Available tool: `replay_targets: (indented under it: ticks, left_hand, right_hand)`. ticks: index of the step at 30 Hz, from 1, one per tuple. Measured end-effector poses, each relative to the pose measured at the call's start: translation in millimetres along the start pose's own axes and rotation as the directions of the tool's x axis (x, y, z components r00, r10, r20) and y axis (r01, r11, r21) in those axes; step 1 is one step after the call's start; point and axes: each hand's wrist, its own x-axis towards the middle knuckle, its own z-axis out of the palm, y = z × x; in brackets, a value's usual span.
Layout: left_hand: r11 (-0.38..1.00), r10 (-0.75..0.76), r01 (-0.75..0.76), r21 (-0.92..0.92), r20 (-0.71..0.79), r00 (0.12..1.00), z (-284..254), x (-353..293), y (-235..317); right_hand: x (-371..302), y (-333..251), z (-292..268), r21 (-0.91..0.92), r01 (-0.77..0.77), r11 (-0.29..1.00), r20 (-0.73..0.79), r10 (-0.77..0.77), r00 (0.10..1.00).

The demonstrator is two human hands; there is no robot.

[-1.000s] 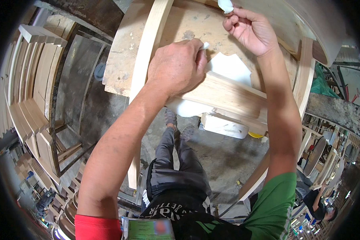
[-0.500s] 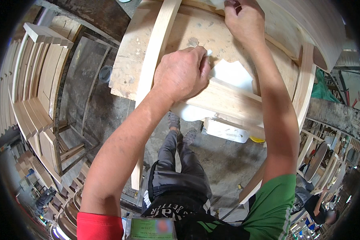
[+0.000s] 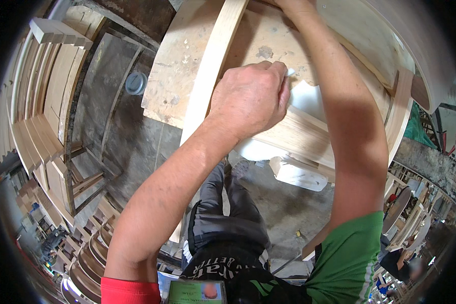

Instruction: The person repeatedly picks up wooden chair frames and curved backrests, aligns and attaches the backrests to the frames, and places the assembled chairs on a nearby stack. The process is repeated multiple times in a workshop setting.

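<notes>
The left hand clenches a white scrap; whether the right hand grips, I cannot tell.

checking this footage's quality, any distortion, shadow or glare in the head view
Head view: fisheye distortion warps the picture toward black corners; shadow darkens part of the right forearm; the thin white sheet looks nearly washed out.

Woodworking workshop with stacks of wooden parts
</notes>
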Motion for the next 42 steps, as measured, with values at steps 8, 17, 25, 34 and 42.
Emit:
replay_targets:
  ticks: [8, 17, 25, 34, 42]
  left_hand:
    - [0.996, 0.058, -0.06, -0.062, -0.033, 0.998, 1.4, 0.3, -4.4]
    - [0.994, 0.079, -0.082, -0.07, -0.049, 0.996, 3.0, 0.7, -5.6]
    - [0.999, 0.044, -0.043, -0.027, 0.014, 0.999, 0.8, -0.4, -4.9]
    - [0.997, 0.064, -0.063, -0.04, 0.026, 0.998, -0.9, 4.9, 3.6]
    - [0.997, -0.024, 0.022, -0.072, -0.032, 0.999, -0.6, -4.5, 6.0]
  right_hand:
    - [-5.1, 13.0, -3.3, 0.023, 0.054, 0.998, 0.071, -0.056, 0.996]
    - [-12.6, 12.1, -24.1, 0.007, 0.268, 0.963, 0.188, -0.265, 0.946]
    - [-34.4, -2.8, -30.7, 0.181, 0.355, 0.917, 0.087, -0.375, 0.923]
    - [-51.2, -19.4, -72.8, 0.282, 0.235, 0.93, 0.168, -0.289, 0.943]
    - [-116.3, 5.4, -280.0, -0.058, 0.077, 0.995, 0.215, -0.063, 0.974]
